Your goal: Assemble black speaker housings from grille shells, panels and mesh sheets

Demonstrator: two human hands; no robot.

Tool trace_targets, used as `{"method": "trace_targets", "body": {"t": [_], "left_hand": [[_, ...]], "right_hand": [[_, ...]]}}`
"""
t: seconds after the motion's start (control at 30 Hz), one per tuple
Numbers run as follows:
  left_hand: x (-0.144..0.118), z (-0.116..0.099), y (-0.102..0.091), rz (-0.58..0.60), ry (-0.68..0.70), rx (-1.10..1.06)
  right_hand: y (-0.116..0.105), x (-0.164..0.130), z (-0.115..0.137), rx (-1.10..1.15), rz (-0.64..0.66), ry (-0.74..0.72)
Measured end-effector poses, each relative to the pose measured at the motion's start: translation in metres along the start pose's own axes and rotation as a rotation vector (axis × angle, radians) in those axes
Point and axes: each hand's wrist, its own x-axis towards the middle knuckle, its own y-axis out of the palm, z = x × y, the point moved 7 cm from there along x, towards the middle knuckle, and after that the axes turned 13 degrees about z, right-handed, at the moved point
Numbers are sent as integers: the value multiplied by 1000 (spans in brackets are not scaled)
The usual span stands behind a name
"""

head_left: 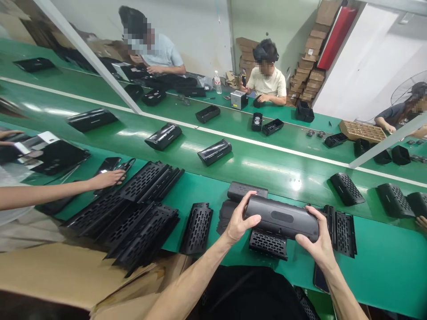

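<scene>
I hold a long black speaker housing [283,218] level above the green bench, one hand at each end. My left hand [240,218] grips its left end, thumb on the front face. My right hand [319,242] clasps the right end. Under the housing lies a black perforated grille [267,243]. Another dark housing [247,190] rests just behind. A curved grille [196,227] lies to the left and a flat one [343,232] to the right.
A heap of black grilles [140,213] covers the bench at left, where a co-worker's hand [108,178] reaches. Housings ride the green conveyor [253,162]. A cardboard box [66,275] sits at lower left. Other people work across the line.
</scene>
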Motion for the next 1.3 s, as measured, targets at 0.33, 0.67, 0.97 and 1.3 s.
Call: {"method": "trace_targets", "body": {"t": [0.33, 0.67, 0.97, 1.3], "left_hand": [[-4, 19, -4, 168, -117, 43], [1, 49, -15, -11, -242, -26], [12, 75, -38, -12, -339, -215], [34, 79, -42, -42, -344, -124]], "right_hand": [[13, -8, -36, 168, 21, 208], [25, -2, -63, 469, 121, 437], [41, 6, -71, 562, 234, 445], [42, 20, -88, 671, 181, 521]]}}
